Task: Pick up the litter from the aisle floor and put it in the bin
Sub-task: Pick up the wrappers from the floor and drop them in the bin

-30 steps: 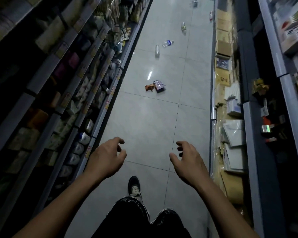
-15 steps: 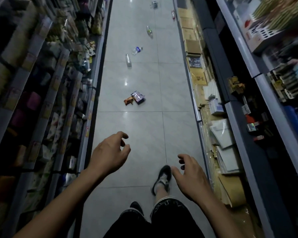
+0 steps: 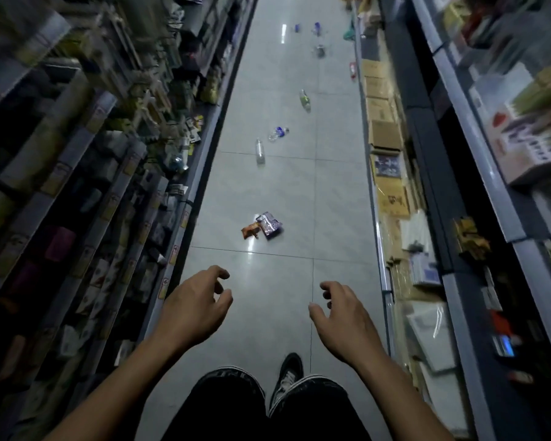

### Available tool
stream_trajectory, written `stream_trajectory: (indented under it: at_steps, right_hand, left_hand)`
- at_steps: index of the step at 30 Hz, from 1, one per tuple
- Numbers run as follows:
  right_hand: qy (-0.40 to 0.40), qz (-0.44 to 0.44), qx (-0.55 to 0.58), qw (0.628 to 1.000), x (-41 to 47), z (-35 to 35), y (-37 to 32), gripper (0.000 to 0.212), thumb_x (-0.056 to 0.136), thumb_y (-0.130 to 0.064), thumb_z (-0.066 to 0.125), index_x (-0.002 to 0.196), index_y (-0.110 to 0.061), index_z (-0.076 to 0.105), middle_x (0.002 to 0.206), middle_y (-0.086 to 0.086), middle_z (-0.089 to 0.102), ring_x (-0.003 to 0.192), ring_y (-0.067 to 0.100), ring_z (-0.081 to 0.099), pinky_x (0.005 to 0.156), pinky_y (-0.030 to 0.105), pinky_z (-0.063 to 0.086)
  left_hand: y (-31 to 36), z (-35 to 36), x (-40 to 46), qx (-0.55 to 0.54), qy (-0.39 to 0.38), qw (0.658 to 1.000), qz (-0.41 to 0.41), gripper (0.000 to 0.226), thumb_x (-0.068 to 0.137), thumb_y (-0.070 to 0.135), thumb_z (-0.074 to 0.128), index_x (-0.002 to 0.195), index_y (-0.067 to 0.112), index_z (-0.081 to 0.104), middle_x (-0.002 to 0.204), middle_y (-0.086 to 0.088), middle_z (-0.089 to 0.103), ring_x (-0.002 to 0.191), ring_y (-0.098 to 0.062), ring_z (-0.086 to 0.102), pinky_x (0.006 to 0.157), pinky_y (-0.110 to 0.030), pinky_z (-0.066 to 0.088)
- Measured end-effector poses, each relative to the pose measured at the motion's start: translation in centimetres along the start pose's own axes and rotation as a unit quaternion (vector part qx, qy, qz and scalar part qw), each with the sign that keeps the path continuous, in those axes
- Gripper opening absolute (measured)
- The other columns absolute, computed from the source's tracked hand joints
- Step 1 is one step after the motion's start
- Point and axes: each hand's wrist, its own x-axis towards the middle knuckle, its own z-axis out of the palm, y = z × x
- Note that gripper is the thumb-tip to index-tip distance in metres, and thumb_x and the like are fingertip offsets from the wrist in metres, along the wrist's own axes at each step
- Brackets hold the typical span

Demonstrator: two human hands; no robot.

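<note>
The person has walked a little further up the aisle, so the wrappers (image 3: 261,229) ahead of the hands look closer now. The bottles (image 3: 260,151) lie further on. The left hand (image 3: 193,308) and right hand (image 3: 342,319) are loose and hold nothing. Nothing is picked up yet. No bin shows. The far litter is too small to tell.

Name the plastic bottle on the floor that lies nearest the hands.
The clear bottle lying lengthwise by the left shelving; the blue-labelled bottle and green-labelled bottle lie farther up the aisle.
</note>
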Motion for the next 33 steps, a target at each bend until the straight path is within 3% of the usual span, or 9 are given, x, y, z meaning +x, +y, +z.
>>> stream_trajectory:
  at_steps: [5,12,24,33]
  right_hand:
    - [-0.023,-0.053,-0.013,0.998,7.8,-1.4,-3.9,0.051,0.093,-0.050,0.051,0.139,-0.029,0.045,0.127,-0.010,0.052,0.106,0.009,0.054,0.085,0.029,0.045]
    - [-0.044,-0.088,-0.031,0.995,18.6,-1.6,-9.3,0.049,0.093,-0.050,0.052,0.137,-0.031,0.046,0.126,-0.010,0.053,0.105,0.011,0.057,0.088,0.034,0.049]
    - [-0.028,-0.032,-0.067,0.997,31.7,-3.0,-15.8,0.050,0.094,-0.051,0.049,0.139,-0.030,0.045,0.130,-0.009,0.053,0.110,0.010,0.056,0.090,0.034,0.050]
    - [-0.013,0.031,-0.041,0.999,38.0,-5.3,-15.9,0.049,0.094,-0.049,0.052,0.138,-0.028,0.047,0.127,-0.009,0.053,0.108,0.008,0.055,0.089,0.032,0.049]
  left_hand:
    - [-0.9,-2.0,3.8,-0.012,0.028,0.998,-0.057,0.032,0.094,0.045,0.050,0.125,0.037,0.054,0.103,0.016,0.066,0.089,-0.006,0.062,0.076,-0.035,0.054]
    - [-4.2,-4.1,11.4,-0.018,0.031,0.994,-0.098,0.034,0.093,0.049,0.047,0.125,0.040,0.052,0.101,0.019,0.063,0.088,-0.002,0.060,0.071,-0.027,0.048]
    - [-6.2,-10.5,30.5,-0.014,0.002,0.999,-0.034,0.035,0.092,0.049,0.048,0.125,0.038,0.053,0.101,0.018,0.065,0.089,-0.005,0.061,0.076,-0.031,0.052]
    - [-2.5,-12.0,42.5,0.006,-0.045,0.999,0.012,0.034,0.092,0.050,0.047,0.124,0.041,0.052,0.103,0.019,0.065,0.087,-0.004,0.062,0.073,-0.032,0.054]
